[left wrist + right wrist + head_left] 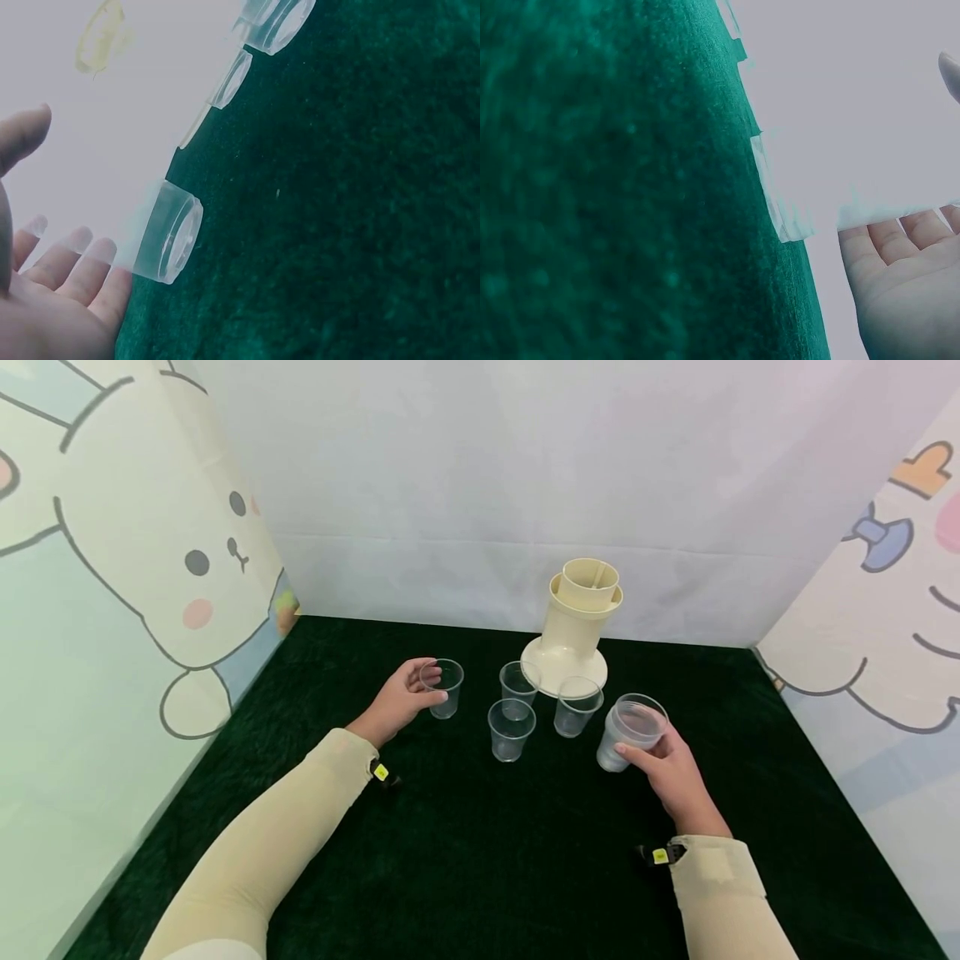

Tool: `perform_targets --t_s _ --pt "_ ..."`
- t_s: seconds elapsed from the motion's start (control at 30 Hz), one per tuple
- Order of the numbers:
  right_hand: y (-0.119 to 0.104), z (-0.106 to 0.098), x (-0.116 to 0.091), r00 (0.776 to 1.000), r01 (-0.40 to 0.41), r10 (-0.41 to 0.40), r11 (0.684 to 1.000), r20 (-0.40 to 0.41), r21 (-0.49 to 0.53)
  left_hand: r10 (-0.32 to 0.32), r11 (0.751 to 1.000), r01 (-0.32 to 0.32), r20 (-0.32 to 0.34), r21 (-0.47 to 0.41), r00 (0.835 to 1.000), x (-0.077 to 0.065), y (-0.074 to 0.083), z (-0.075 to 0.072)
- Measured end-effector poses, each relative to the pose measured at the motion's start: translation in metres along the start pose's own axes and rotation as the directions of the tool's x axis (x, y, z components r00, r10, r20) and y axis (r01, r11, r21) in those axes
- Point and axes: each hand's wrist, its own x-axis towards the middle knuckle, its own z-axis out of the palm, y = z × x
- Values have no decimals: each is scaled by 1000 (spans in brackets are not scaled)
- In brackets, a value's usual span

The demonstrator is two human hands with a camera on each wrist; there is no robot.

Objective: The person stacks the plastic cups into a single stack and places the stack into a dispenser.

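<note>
My left hand (401, 697) holds a clear plastic cup (447, 703) at the left, thumb on the near side and fingers behind it. In the left wrist view the fingertips show faintly through the cup (171, 236); its upper part is washed out. My right hand (671, 772) grips a stack of nested clear cups (611, 750), slightly tilted, the thumb across its front. Glare hides most of that stack in the right wrist view. Between the hands stand three single clear cups: a near one (510, 745), a rear one (516, 689) and a right one (573, 720).
A cream plastic stand (567, 635) with a round base and a cylinder inside its top rises behind the cups. Dark green cloth (480, 852) covers the table. White sheeting (465, 477) hangs behind, and cartoon-printed panels (135, 610) flank both sides.
</note>
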Motion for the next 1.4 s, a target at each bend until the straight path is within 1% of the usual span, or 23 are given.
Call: perform_targets --t_s 0.37,0.5,0.6,0.8,0.97,1.1,1.27,1.4 --pt "1 0 0 1000 5 -5 1000 2 -7 -27 1000 27 11 -13 1000 -1 6 1" --pt "1 0 0 1000 0 0 1000 5 -2 -40 999 40 11 -5 999 -1 11 3" --pt "0 0 0 1000 -6 6 1000 7 1 -33 999 34 11 -4 999 -3 15 3" --pt "-2 0 0 1000 -1 1 1000 9 1 9 1000 -9 -5 3 1000 -9 30 4" --pt "-2 -1 1 1000 6 -6 1000 6 0 9 999 -8 -37 31 999 -12 42 9" --pt "-1 -1 1 1000 7 -7 1000 5 -6 20 1000 -19 -59 25 998 -14 52 14" --pt "0 -1 0 1000 7 -7 1000 8 -8 61 998 -62 -51 -17 997 -18 65 17" --pt "0 -1 0 1000 8 -7 1000 7 -14 70 997 -71 -45 -19 997 -19 76 22"
